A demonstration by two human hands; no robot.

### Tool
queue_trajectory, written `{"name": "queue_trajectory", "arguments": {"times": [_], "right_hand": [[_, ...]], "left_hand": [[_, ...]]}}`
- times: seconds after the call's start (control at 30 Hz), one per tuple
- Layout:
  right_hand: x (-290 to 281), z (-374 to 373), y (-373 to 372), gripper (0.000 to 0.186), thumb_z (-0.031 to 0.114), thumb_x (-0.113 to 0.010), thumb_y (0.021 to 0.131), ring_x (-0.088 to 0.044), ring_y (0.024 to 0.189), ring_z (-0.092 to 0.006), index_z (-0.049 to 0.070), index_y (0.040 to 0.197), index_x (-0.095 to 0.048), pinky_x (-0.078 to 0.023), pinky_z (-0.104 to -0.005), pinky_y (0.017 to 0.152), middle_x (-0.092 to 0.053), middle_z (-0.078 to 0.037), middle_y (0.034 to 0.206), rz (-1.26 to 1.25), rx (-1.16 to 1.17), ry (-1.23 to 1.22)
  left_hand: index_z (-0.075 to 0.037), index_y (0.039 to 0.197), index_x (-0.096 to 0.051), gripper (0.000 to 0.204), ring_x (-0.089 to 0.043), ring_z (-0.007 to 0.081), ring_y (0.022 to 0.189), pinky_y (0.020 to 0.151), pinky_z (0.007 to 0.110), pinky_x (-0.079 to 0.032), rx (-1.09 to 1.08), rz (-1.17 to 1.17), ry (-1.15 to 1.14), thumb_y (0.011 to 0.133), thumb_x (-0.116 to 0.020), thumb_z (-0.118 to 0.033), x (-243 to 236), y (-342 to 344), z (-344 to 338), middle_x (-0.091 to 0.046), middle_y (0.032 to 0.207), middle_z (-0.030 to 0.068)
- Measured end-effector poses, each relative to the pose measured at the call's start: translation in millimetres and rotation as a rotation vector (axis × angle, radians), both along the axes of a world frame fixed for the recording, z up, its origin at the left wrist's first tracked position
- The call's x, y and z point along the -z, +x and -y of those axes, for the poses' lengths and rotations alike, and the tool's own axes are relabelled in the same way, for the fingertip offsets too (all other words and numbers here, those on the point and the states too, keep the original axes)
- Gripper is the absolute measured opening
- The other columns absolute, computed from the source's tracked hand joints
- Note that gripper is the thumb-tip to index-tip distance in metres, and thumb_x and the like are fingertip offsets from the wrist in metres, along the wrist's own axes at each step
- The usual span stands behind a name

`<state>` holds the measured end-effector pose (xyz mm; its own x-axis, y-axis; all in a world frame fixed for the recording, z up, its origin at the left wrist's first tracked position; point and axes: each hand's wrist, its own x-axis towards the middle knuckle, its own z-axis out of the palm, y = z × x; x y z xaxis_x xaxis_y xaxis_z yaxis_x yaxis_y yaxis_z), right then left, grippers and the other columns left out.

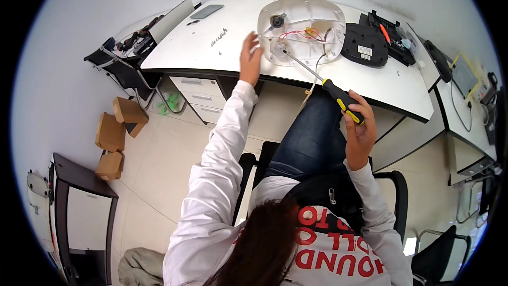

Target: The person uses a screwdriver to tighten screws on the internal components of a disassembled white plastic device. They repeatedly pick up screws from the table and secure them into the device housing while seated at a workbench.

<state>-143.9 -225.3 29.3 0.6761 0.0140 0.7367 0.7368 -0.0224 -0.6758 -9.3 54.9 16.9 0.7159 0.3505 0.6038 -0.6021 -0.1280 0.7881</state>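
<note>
My right hand point(359, 127) grips a yellow-and-black screwdriver point(341, 98), whose long shaft reaches up-left to a translucent round fitting point(279, 47) in a white plastic housing point(323, 9). My left hand point(250, 55) is open, fingers slightly curled, at the housing's left edge; whether it touches is unclear. Inside the housing are a dark speaker-like disc point(276, 20) and red and yellow wires point(312, 34). A pale cable point(309, 92) hangs over the desk's front edge. Several small screw-like pieces point(218, 37) lie on the white desk point(185, 47) to the left.
At right are a black plate point(360, 42), a black case with tools point(402, 47) and another desk point(460, 127). A grey flat piece point(206, 11) sits at back left. Cardboard boxes point(110, 132), a black chair point(108, 66) and a drawer unit point(196, 92) stand left of my legs.
</note>
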Motion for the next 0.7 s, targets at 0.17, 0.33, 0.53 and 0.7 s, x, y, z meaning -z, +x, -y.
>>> {"name": "queue_trajectory", "arguments": {"times": [0.17, 0.33, 0.53, 0.7], "right_hand": [[-6, -4, 2, 0.019, -0.004, -0.057, 0.081, -0.052, 0.110, -0.0236, 0.001, 0.099, -0.056, -0.042, -0.0288, 0.089, -0.054, -0.016, 0.119, 0.045, 0.039, -0.036], [-10, -10, 7, 0.018, -0.004, -0.057, 0.081, -0.053, 0.109, -0.0241, 0.001, 0.098, -0.057, -0.042, -0.0298, 0.089, -0.055, -0.016, 0.118, 0.049, 0.078, -0.054], [-6, -9, 9, 0.018, -0.003, -0.057, 0.081, -0.053, 0.109, -0.0243, 0.001, 0.099, -0.057, -0.042, -0.0296, 0.088, -0.055, -0.016, 0.118, 0.038, 0.104, -0.046], [-8, -12, 7, 0.017, -0.003, -0.057, 0.081, -0.054, 0.108, -0.0247, 0.001, 0.097, -0.058, -0.043, -0.0300, 0.087, -0.057, -0.016, 0.116, 0.025, 0.131, -0.085]], "left_hand": [[0.004, 0.118, -0.046, 0.046, -0.057, 0.0126, 0.087, 0.077, 0.024, -0.045, 0.060, -0.107, -0.105, 0.082, -0.065, -0.017, 9, 15, 25, -0.061, 0.099, 0.0095], [0.005, 0.109, -0.049, 0.042, -0.060, 0.0103, 0.081, 0.069, 0.021, -0.048, 0.115, -0.032, -0.169, 0.078, -0.070, -0.014, 9, 15, 54, -0.063, 0.094, 0.0107], [0.005, 0.106, -0.049, 0.041, -0.062, 0.0121, 0.081, 0.068, 0.022, -0.049, 0.123, -0.074, -0.149, 0.078, -0.070, -0.015, 8, 10, 52, -0.063, 0.095, 0.0125], [0.005, 0.106, -0.050, 0.043, -0.062, 0.0133, 0.083, 0.071, 0.023, -0.049, 0.113, -0.056, -0.146, 0.076, -0.072, -0.018, 10, 10, 52, -0.063, 0.095, 0.0129]]}}
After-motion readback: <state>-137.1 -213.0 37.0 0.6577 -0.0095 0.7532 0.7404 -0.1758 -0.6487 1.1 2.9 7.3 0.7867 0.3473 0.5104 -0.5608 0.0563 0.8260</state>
